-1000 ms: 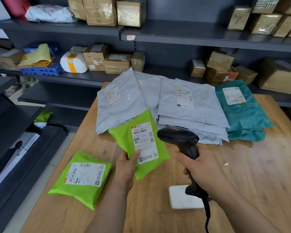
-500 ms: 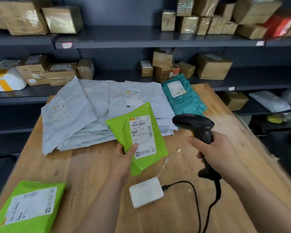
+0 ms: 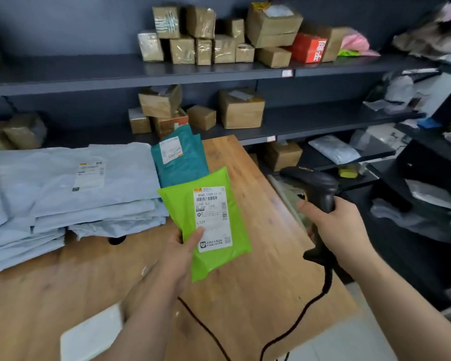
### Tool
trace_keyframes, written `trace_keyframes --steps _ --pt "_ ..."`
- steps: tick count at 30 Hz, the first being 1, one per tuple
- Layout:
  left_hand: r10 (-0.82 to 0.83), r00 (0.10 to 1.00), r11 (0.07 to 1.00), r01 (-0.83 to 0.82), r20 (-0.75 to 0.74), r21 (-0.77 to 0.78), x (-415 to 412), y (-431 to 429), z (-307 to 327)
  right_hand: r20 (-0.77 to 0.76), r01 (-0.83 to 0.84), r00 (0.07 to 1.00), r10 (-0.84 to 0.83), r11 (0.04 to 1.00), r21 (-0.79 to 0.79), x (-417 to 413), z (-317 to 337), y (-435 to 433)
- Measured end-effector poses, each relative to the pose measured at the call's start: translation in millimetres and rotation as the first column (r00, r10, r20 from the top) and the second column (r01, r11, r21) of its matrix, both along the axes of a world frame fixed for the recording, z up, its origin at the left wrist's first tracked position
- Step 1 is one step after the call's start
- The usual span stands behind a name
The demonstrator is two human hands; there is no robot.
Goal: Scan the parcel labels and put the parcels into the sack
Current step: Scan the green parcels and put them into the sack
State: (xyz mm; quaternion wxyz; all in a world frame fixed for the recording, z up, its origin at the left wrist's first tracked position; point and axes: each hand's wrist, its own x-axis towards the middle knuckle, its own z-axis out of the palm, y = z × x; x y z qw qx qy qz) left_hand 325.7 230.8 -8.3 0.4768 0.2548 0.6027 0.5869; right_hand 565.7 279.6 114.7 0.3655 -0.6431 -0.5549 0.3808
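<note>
The left hand [image 3: 179,259] holds a lime-green parcel [image 3: 176,204] up above the bench [image 3: 258,287], roughly midway along the bench's right side and a little in from that edge. The thumb presses on the lower left of the parcel's white label [image 3: 212,217] and the fingers are curled behind the bag, pinching its lower left corner. The label faces the camera and the parcel tilts slightly, its top leaning left. The right hand [image 3: 341,230] is wrapped round the grip of a black barcode scanner [image 3: 314,182], held just past the bench's right edge with the head above the fist and the forefinger across the front of the grip. The scanner's black cable [image 3: 296,317] hangs from the grip and loops back over the near right part of the bench. Teal parcels [image 3: 182,162] lie at the far right corner, just beyond the green one. A stack of grey parcels [image 3: 71,194] fills the far left of the bench, touching the teal ones. A blurred white block [image 3: 91,334] sits at the near edge. Cardboard boxes [image 3: 241,108] stand on the dark shelves [image 3: 219,67] behind the bench.
</note>
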Motion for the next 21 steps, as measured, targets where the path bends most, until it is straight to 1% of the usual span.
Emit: trace_keyframes --steps 2,8,10,13,15,18,21 --pt "-0.048 0.997 0.998 0.046 -0.053 -0.033 25.3 23.0 -0.4 -0.036 0.053 0.998 -0.054 0.998 -0.032 29.4 -9.4 18.4" --pt "-0.137 0.985 0.985 0.124 -0.106 -0.121 87.2 99.9 -4.9 -0.125 0.174 0.975 -0.186 0.979 -0.102 89.9 -45.3 68.4" --pt "-0.148 0.973 0.982 0.123 -0.175 -0.144 100.7 133.0 -6.2 -0.163 0.22 0.956 -0.242 0.965 -0.144 104.9 -54.4 85.2" --pt "-0.236 0.941 0.96 0.188 -0.242 -0.207 121.0 188.6 -12.1 -0.216 0.276 0.925 -0.314 0.943 -0.187 129.5 -64.4 110.8" --pt "-0.27 0.94 0.949 0.225 -0.206 -0.219 140.5 223.7 -22.6 -0.243 0.307 0.903 -0.355 0.927 -0.214 148.0 -71.7 128.5" --pt "-0.277 0.957 0.933 0.247 -0.084 -0.262 181.0 269.3 -42.8 -0.281 0.342 0.869 -0.407 0.905 -0.254 173.2 -81.9 155.1" --pt "-0.306 0.952 0.876 0.276 -0.014 -0.395 220.6 312.0 -82.5 -0.312 0.356 0.839 -0.446 0.883 -0.305 194.3 -96.2 182.2"
